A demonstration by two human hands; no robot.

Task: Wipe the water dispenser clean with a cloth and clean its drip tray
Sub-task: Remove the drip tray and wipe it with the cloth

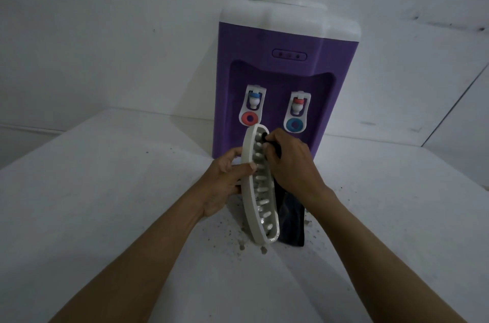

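Observation:
A purple water dispenser [288, 71] with a white top stands at the back of the white surface, its two taps facing me. In front of it, my left hand [225, 179] grips the white slotted drip tray [262, 190] by its left rim and holds it on edge, lengthwise away from me. My right hand [288, 161] pinches a dark cloth [291, 219] and presses a bunched bit of it into the slots near the tray's far end. The rest of the cloth hangs down behind the tray to the surface.
Dark crumbs and bits of grime [243, 243] lie scattered on the white surface [105, 190] under and around the tray. White walls close in behind the dispenser and on the right.

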